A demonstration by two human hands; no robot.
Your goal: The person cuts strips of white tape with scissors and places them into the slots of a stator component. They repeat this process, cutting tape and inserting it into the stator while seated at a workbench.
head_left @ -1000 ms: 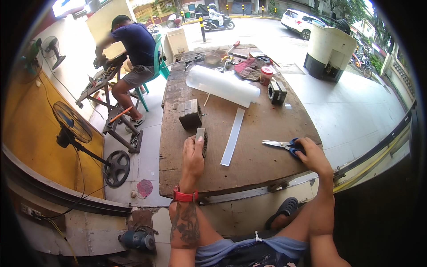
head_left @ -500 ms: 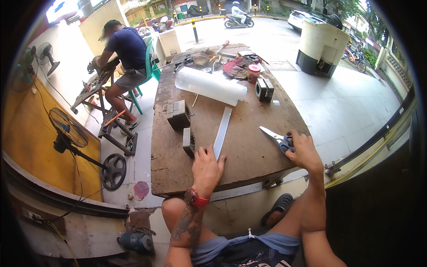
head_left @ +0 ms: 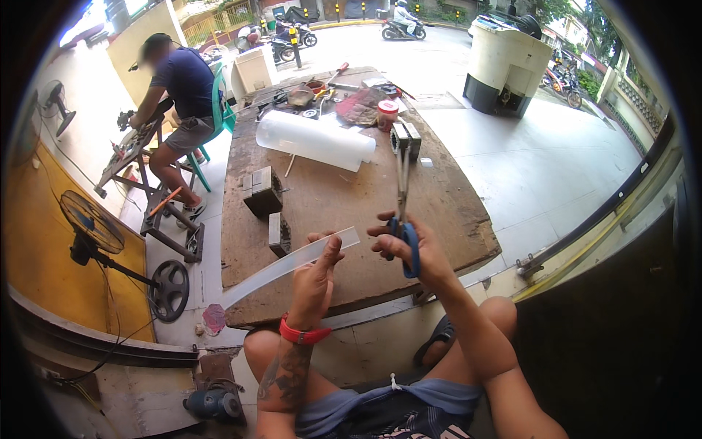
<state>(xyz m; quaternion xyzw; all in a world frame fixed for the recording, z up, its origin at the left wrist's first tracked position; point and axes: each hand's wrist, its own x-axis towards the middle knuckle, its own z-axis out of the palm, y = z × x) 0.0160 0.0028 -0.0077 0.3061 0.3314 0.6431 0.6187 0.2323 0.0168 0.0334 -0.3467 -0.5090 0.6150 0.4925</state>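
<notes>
My left hand (head_left: 313, 282) grips a long translucent plastic strip (head_left: 267, 273) between thumb and fingers. One end of the strip sticks out toward my right hand; the rest hangs away to the left, over the table's near left corner. In my right hand (head_left: 428, 260) is a pair of scissors (head_left: 403, 183) with blue-and-black handles, its blades pointing away from me and nearly together. The blades are apart from the strip. Beyond both hands lies a roll of translucent plastic sheet (head_left: 311, 139).
Slotted metal blocks (head_left: 261, 192) stand on the wooden table (head_left: 344, 271)'s left side, and more (head_left: 406, 132) at the right. Behind are a red-lidded jar (head_left: 387, 115), a rag (head_left: 360, 107) and assorted tools. A person (head_left: 179, 95) sits working at the left, near a fan (head_left: 91, 223).
My left hand has lifted the strip off the table and turned it crosswise. My right hand has raised the scissors, moved left, and pointed their blades away; they were spread before.
</notes>
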